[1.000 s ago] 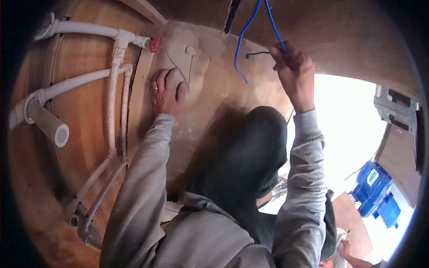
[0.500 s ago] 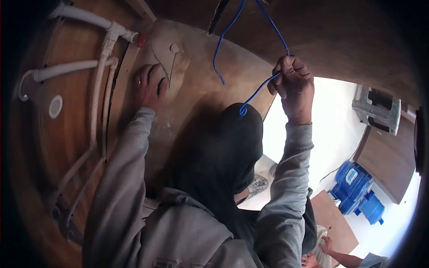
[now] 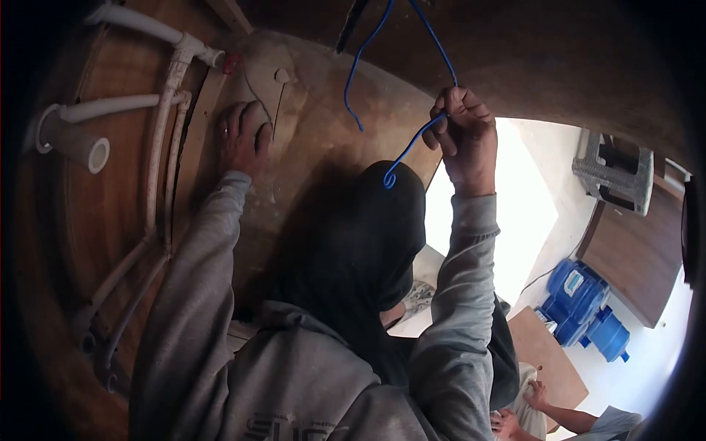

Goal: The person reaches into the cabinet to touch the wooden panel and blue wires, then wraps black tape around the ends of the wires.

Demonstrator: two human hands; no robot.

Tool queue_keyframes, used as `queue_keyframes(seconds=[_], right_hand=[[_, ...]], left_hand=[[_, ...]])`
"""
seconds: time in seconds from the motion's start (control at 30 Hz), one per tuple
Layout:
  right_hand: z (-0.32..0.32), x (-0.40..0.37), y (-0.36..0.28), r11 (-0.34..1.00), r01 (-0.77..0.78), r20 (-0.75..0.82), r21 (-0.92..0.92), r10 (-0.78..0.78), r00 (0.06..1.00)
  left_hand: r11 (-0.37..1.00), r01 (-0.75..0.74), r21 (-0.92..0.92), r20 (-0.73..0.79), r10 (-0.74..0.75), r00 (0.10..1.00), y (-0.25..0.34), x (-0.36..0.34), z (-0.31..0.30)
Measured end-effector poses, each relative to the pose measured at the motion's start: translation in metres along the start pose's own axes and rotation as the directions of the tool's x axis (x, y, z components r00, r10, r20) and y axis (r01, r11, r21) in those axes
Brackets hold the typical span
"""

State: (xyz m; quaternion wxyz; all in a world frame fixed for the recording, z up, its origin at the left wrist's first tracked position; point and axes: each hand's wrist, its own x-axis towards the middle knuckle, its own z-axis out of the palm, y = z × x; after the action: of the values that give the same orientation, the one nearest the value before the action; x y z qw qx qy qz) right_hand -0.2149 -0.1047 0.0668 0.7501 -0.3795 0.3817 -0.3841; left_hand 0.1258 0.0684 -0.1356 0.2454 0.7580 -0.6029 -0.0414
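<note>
My right hand point(image 3: 468, 136) is raised beneath the dark wooden overhead panel point(image 3: 573, 66), its fingers pinching a blue wire point(image 3: 418, 141). One length of that wire runs up from the fingers to the panel; the free end hangs down-left and finishes in a small loop. A second blue strand point(image 3: 348, 81) dangles to the left, touched by neither hand. Against the stained wooden wall panel point(image 3: 316, 110) rests my left hand point(image 3: 245, 138), fingers apart and bent. A thin dark cord point(image 3: 259, 99) runs down beside its fingertips.
White pipes point(image 3: 168, 110) run along the wooden wall at left. Black cloth point(image 3: 346, 235) fills the middle, above a grey sweatshirt point(image 3: 309, 375). Right, a grey stool point(image 3: 615, 173) and blue water jugs point(image 3: 577, 294) appear. Another person's hands point(image 3: 537, 397) are at lower right.
The view has shifted slightly. My right hand appears a little further left and higher, still pinching the blue wire. My left hand stays on the panel.
</note>
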Motion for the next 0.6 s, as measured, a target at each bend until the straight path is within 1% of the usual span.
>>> queue_keyframes(seconds=[0.07,0.2,0.3,0.5,0.6], right_hand=[[0.0018,-0.0008,0.0007,0.999,0.002,-0.011,-0.04,-0.003,1.0],[0.004,-0.0018,-0.0018,1.0,-0.007,-0.008,-0.007,0.007,1.0],[0.0042,-0.0024,-0.0017,1.0,-0.006,-0.006,0.004,0.006,1.0],[0.0038,-0.0026,0.0013,1.0,-0.001,-0.015,-0.019,0.001,1.0],[0.0058,-0.0027,0.0014,0.999,0.003,-0.029,-0.033,-0.004,1.0]], left_hand=[[1.0,-0.008,0.018,-0.003,0.008,1.0,-0.0004,0.0,-0.0007],[1.0,-0.008,0.024,-0.017,0.008,1.0,0.0012,0.0008,-0.0011],[0.999,0.01,0.034,0.001,-0.01,1.0,0.0009,0.0006,-0.0002],[0.999,0.041,-0.008,0.019,-0.041,0.999,-0.0015,-0.0005,0.0028],[0.999,0.007,0.036,-0.003,-0.007,1.0,-0.0028,0.0004,0.0028]])
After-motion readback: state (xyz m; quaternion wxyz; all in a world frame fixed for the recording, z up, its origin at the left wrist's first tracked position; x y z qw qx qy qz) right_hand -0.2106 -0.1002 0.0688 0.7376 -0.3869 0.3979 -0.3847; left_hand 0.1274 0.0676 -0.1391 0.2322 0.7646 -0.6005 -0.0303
